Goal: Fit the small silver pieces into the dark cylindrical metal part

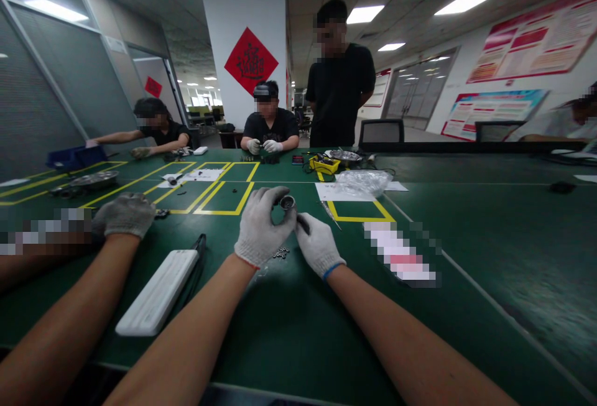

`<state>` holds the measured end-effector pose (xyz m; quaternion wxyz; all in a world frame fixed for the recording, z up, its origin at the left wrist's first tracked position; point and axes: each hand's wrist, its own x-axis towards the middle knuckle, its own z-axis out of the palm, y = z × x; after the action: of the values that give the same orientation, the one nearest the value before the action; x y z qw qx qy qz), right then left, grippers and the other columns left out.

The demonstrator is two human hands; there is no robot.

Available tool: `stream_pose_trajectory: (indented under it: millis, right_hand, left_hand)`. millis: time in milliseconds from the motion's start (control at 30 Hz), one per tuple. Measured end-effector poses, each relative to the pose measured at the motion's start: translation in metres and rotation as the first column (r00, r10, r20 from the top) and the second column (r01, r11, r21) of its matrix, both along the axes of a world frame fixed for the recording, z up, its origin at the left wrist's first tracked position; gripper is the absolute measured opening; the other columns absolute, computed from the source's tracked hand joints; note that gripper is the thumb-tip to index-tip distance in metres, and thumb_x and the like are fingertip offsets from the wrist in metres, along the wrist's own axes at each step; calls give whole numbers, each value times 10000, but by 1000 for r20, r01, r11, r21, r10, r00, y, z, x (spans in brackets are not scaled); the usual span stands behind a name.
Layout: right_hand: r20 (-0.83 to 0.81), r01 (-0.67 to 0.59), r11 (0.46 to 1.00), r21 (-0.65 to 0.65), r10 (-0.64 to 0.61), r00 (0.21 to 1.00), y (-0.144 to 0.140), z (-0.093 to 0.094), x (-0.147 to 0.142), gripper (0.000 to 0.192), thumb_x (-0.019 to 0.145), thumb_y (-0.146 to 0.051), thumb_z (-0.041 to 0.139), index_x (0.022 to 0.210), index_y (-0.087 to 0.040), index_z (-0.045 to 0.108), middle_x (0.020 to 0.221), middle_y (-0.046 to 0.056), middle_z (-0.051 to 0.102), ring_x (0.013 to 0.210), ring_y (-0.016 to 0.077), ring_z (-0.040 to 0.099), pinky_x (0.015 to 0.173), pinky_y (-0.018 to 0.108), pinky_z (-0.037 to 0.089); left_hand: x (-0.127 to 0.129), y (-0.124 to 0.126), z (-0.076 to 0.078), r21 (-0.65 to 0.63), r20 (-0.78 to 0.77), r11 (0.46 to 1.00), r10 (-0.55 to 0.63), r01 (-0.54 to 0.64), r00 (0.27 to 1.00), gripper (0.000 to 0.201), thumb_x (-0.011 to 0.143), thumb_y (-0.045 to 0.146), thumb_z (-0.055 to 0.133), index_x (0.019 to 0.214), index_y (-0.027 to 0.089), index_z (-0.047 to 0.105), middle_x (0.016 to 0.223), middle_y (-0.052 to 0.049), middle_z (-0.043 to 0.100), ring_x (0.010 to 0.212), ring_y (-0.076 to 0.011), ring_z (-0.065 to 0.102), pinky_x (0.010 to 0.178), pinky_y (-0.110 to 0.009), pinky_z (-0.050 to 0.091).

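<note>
My left hand (261, 226), in a white glove with grey fingers, grips a small round metal part (287, 203) between thumb and fingers. Its ring-shaped open end faces me, dark inside. My right hand (318, 243), gloved too, is closed with its fingertips right beside the part and my left thumb. Whether those fingertips pinch something small is hidden. Below my hands, several small metal rings or nuts (281, 253) lie in a loose cluster on the green table (280, 344), next to a scrap of clear plastic.
A white power strip (158, 291) with a dark cable lies left of my left forearm. Beyond it rests a co-worker's gloved hand (125, 214). Farther back are a clear plastic bag (364, 183), a yellow-cased meter (325, 164) and a blue bin (77, 157). People sit and stand across the table.
</note>
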<state>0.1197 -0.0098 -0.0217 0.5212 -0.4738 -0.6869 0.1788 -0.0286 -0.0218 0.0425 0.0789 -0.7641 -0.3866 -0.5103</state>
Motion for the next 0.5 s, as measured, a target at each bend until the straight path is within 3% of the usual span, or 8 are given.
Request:
stream_pose_trajectory:
  millis: [267,500]
  right_hand:
    - [67,-44,998,-39,47,997,1,0,0,214,917,-316,536,892,-206,718,870,59,746,794,208,657,774,313,504]
    - [72,-27,999,-30,29,997,3,-5,1,225,931,-312,539,927,-192,729,924,89,752,866,231,684,790,328,494]
  left_hand:
    - [3,2,-5,-82,55,996,-30,34,998,313,880,229,645,1189,181,641,1089,-86,699,977,-207,669,831,-341,571]
    - [3,14,-14,-272,225,953,-71,133,972,253,827,260,726,1070,196,712,1022,-53,753,917,-198,712,836,-339,595]
